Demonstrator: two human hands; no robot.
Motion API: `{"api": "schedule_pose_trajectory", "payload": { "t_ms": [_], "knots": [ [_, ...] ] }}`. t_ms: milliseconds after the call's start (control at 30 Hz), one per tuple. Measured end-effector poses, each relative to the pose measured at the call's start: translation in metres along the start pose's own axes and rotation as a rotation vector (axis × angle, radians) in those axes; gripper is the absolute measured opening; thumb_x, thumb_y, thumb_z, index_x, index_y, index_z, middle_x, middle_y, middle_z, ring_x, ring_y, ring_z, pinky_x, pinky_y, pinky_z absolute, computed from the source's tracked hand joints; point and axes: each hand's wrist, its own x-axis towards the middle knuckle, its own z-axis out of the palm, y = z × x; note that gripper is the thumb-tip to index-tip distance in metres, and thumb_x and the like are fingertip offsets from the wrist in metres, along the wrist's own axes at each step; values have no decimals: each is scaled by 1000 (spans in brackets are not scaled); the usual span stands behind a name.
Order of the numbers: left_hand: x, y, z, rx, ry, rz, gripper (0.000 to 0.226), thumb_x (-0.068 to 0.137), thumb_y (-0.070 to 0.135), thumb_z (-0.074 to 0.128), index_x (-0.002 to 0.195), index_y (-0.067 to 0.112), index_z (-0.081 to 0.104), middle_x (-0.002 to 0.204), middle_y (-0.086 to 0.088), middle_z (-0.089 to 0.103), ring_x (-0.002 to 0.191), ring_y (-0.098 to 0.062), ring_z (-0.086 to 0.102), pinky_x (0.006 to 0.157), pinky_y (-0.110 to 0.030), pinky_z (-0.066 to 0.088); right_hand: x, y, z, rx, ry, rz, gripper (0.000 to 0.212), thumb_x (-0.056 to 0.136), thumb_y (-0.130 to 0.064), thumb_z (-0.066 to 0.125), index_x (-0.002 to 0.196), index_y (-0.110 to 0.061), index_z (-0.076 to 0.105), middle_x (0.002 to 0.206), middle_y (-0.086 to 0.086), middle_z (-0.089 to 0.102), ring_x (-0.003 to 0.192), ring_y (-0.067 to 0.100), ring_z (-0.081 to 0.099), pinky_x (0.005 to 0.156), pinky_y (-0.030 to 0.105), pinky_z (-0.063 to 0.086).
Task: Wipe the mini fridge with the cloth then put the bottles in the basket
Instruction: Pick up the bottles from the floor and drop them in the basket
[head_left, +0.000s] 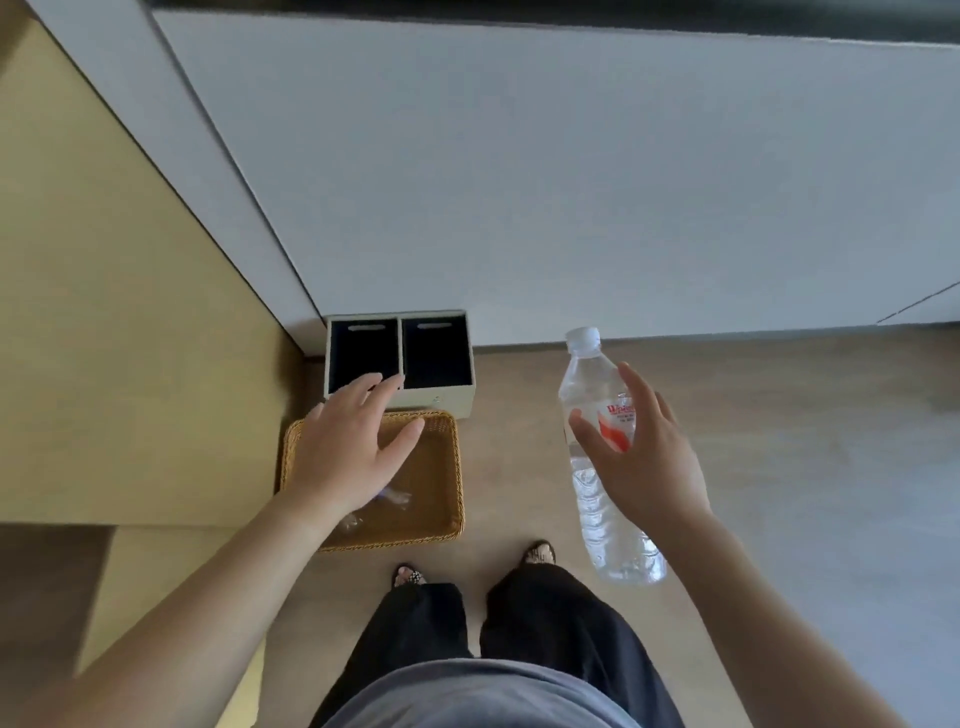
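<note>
1. Swing the water bottle (597, 395) left over the wicker basket (441, 519) (on the floor by the left wall), then lay it in low, not dropped.
2. Left hand (348, 452) hovers flat and empty above the basket. Right hand (649, 462) has its thumb across the label, fingers nearly straight. Can't tell if it's truly gripping.

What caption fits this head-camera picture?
Right hand holds a water bottle; left hand hovers over the wicker basket.
</note>
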Motion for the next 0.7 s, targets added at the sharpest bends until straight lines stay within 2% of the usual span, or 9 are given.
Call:
{"api": "schedule_pose_trajectory", "payload": {
  "t_ms": [100,200,267,433,567,633,700],
  "knots": [
    [2,-11,2,-31,89,-121,70,87,64,23,139,22,44,141,1,47,129,-19,45,100,-41,46,44,-10,18,-8,-121,-99,67,86,-53,56,142,-39,23,140,-6,38,98,10,53,59,15,35],
    [-1,-20,6,-44,157,-266,65,89,58,29,134,16,49,133,-2,54,119,-20,53,94,-37,47,88,-24,43,-19,-280,-206,69,86,-51,57,144,-38,21,144,-4,35,109,15,55,73,20,41],
    [-7,-25,12,-60,200,-385,63,89,57,30,132,16,50,129,-1,56,114,-19,55,90,-37,49,113,-35,60,-57,-385,-288,70,86,-49,58,144,-36,21,146,-4,36,117,17,51,79,23,40],
    [-13,-35,42,-102,318,-616,59,89,52,33,130,14,53,128,-3,57,116,-21,55,87,-41,50,169,-58,114,-142,-589,-450,70,86,-46,60,144,-31,23,146,-3,37,122,17,45,95,31,42],
    [-7,-68,82,-162,410,-757,58,88,49,38,129,11,54,126,-5,58,114,-23,55,88,-41,51,194,-59,181,-158,-701,-541,69,86,-45,61,142,-29,25,140,-2,40,106,6,41,84,20,38],
    [-5,-92,113,-154,381,-808,60,87,51,37,129,11,54,125,-6,58,111,-25,57,85,-42,51,199,-51,224,-151,-741,-535,67,86,-44,61,141,-31,26,137,-3,40,106,5,40,81,18,39],
    [-4,-114,150,-140,328,-855,63,85,53,35,129,11,54,125,-6,58,109,-26,58,82,-42,51,199,-38,270,-144,-781,-511,65,86,-44,61,140,-33,27,137,-4,39,111,8,44,85,22,43]
  ]
}}
